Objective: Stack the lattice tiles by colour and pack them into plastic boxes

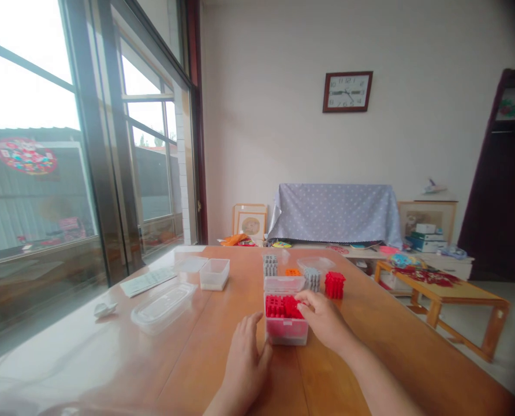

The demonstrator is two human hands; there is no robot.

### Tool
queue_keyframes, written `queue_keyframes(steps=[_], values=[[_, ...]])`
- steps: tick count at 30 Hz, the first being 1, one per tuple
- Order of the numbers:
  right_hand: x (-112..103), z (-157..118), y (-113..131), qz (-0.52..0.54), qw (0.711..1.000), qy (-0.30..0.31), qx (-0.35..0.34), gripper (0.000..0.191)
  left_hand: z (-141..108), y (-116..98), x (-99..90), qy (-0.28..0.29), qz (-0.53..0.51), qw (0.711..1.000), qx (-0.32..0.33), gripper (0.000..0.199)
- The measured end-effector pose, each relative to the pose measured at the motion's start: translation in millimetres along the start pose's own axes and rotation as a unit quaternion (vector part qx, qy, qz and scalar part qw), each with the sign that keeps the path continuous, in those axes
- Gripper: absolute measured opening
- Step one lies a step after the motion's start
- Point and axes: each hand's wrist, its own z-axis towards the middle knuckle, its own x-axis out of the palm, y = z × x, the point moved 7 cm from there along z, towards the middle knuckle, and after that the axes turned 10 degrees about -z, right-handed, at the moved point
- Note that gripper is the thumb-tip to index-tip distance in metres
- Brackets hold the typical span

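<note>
A clear plastic box (pixel 286 334) with its lid (pixel 284 283) tipped back stands in front of me on the wooden table. Red plastic toy blocks (pixel 275 307) with notched edges fill it. My right hand (pixel 320 315) reaches in at the box's right side, its thumb and fingers closed on a red block (pixel 293 307) there. Beside the left wall, my left hand (pixel 247 353) has its fingers apart and holds nothing. Behind the box are stacks of grey blocks (pixel 312 279), orange blocks (pixel 292 272) and another red stack (pixel 335 285).
To the left on the table (pixel 205 352) are a second clear box (pixel 215 275), a loose clear lid (pixel 164 306), a paper sheet (pixel 148 281) and a crumpled white scrap (pixel 105 310). A low wooden bench (pixel 465 292) stands at the right, and a window (pixel 149 156) at the left.
</note>
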Motion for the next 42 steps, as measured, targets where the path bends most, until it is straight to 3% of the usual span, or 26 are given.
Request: queue_keyframes(steps=[7,26,32,42], values=[[6,-3,0,-0.041,0.998,0.042,-0.008,0.025,1,-5,1.4,0.019,0.002,1.0,0.006,0.048],[0,-7,14,-0.029,0.997,0.048,-0.047,0.025,2,-2,3.3,0.027,-0.024,0.999,-0.007,0.044],[2,-12,26,-0.077,0.991,0.097,-0.053,0.023,2,0,2.4,0.022,-0.026,0.999,-0.011,0.045],[8,-13,33,-0.16,0.98,0.11,-0.054,0.021,3,-3,2.4,0.028,-0.02,0.999,-0.009,0.041]])
